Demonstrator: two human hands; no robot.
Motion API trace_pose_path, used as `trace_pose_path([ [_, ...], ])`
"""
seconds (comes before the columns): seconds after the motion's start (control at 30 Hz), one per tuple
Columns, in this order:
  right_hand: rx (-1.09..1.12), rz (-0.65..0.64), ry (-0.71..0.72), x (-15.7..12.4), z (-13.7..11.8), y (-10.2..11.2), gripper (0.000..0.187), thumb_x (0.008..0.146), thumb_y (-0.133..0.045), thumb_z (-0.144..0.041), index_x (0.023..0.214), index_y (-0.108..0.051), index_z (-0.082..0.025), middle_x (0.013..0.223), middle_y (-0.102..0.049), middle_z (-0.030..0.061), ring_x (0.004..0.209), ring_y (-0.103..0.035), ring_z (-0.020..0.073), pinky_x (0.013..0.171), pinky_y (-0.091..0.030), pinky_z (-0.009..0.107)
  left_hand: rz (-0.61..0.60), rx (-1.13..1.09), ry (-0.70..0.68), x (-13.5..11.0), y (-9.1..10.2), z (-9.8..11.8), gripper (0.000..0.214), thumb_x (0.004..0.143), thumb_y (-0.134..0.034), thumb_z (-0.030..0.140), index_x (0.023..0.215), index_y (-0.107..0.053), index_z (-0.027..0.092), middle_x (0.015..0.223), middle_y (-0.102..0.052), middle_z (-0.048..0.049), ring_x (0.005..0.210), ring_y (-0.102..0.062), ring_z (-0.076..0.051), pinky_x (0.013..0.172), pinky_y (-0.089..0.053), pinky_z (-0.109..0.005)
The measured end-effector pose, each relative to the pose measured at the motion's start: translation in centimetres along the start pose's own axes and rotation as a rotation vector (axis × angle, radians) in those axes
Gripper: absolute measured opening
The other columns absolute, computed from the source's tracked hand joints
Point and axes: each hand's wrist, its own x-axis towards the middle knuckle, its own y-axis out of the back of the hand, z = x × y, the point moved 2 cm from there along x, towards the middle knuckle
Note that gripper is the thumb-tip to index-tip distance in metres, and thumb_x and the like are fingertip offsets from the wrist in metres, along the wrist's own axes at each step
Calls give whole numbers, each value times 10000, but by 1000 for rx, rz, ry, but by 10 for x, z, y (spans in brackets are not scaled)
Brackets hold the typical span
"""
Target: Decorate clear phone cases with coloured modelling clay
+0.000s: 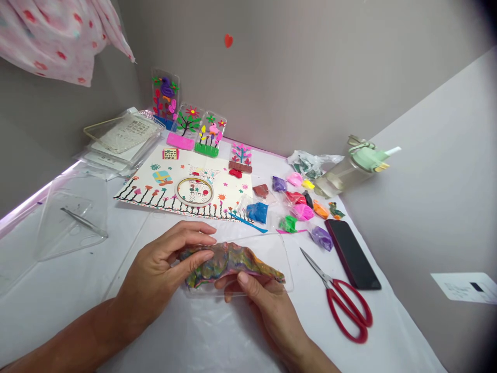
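Between my hands is a clear plastic case (286,259) with a long lump of mixed-colour modelling clay (236,259) spread over it, tapering to the right. My left hand (166,269) grips the left part, its thumb lying on the clay and its fingers bent over the far side. From the near side my right hand (267,305) holds the case, with the thumb on the front edge and fingertips showing through the plastic underneath. Just behind lies a decorated white sheet (155,181) with a tape roll (194,192) resting on it.
Wrapped clay pieces (302,211) lie at the back right. Red-handled scissors (345,305) and a phone (353,254) are at right, below a tilted clear bottle (341,173). Decorated cases (209,134) lean by the wall. Tweezers (83,223) lie left near stacked plastic sleeves (124,137).
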Motion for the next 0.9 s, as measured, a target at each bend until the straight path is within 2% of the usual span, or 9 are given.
trace_pose_path([
  [0.1, -3, 3, 0, 0, -1, -1, 266, 894, -712, -425, 1011, -796, -200, 843, -754, 71, 743, -642, 199, 744, -517, 341, 0, 39, -52, 1, 0, 1, 92, 903, -713, 306, 952, -771, 358, 1106, -728, 39, 1030, -685, -159, 825, -558, -201],
  [0.27, 1, 10, -2, 1, 0, 1, 275, 884, -720, -430, 994, -796, -191, 823, -753, 71, 734, -648, 204, 740, -524, 348, -17, 106, -150, 0, -1, 1, 206, 933, -660, 239, 1084, -760, 337, 1131, -734, 16, 1055, -690, -164, 946, -549, -240],
  [0.43, -22, -3, -5, 1, 1, 3, 258, 902, -702, -428, 980, -798, -202, 846, -755, 66, 746, -649, 203, 763, -523, 352, -80, 107, -140, 0, -2, -1, 268, 964, -606, 220, 1138, -758, 357, 1168, -713, 11, 1079, -685, -147, 932, -550, -200],
  [0.63, -8, -10, -13, 1, 4, 5, 242, 918, -694, -407, 1005, -792, -204, 868, -756, 69, 783, -661, 203, 763, -517, 339, -122, 81, -127, 2, -3, -2, 296, 969, -588, 207, 1152, -754, 371, 1152, -710, 5, 1074, -684, -152, 929, -554, -209],
  [0.77, 22, -7, -14, 1, 4, 3, 228, 913, -705, -388, 995, -788, -193, 859, -757, 73, 795, -669, 201, 748, -518, 325, -176, 32, -31, 1, -3, -1, 260, 983, -577, 289, 1150, -748, 391, 1176, -719, 13, 1115, -674, -181, 976, -548, -256],
  [0.9, 135, 25, -22, 4, 0, 3, 205, 905, -718, -372, 953, -791, -186, 843, -763, 70, 733, -649, 163, 697, -510, 275, -144, -154, 233, 4, 1, -6, 320, 981, -566, 474, 1271, -658, 375, 1228, -723, -4, 1148, -672, -220, 954, -570, -290],
])
